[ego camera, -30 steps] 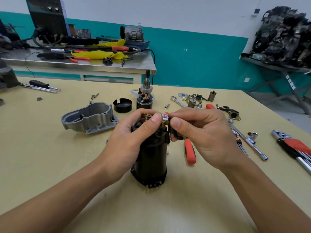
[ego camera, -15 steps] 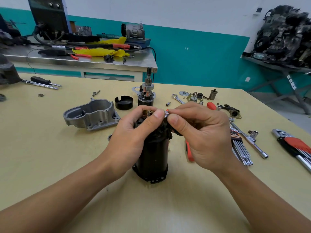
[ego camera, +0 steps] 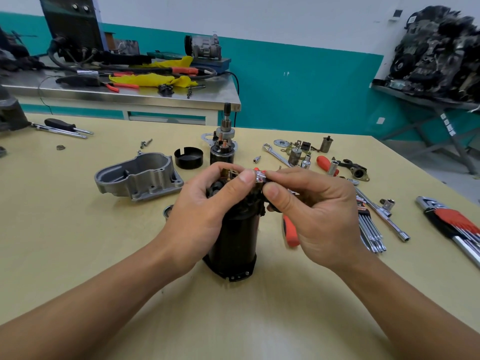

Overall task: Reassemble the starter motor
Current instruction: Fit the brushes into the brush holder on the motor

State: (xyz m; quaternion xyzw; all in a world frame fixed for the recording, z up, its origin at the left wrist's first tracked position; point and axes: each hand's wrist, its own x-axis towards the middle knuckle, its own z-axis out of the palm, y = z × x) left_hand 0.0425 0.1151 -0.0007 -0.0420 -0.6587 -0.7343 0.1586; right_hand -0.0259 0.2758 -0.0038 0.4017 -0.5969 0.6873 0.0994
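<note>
Black cylindrical starter motor body (ego camera: 235,245) stands upright on pale yellow tabletop (ego camera: 78,242), centre. Left hand (ego camera: 205,211) curled round its top end. Right hand (ego camera: 311,211) pinches small shiny metal piece (ego camera: 259,176) at motor top, thumb against forefinger. Beyond, to left: grey cast-metal housing (ego camera: 140,178), black round cap (ego camera: 188,157). Farther back: upright black solenoid with geared shaft (ego camera: 223,144).

Bright, even overhead light. No hard shadows, just a soft dark rim at the base of the motor body (ego camera: 235,245). Faint sheen on the table (ego camera: 78,242) near me and on the steel bench (ego camera: 130,93). Wide-angle lens bows the edges and stretches the bottom corners. Centre is sharp; engine pile (ego camera: 439,53) far right is smeared.
</note>
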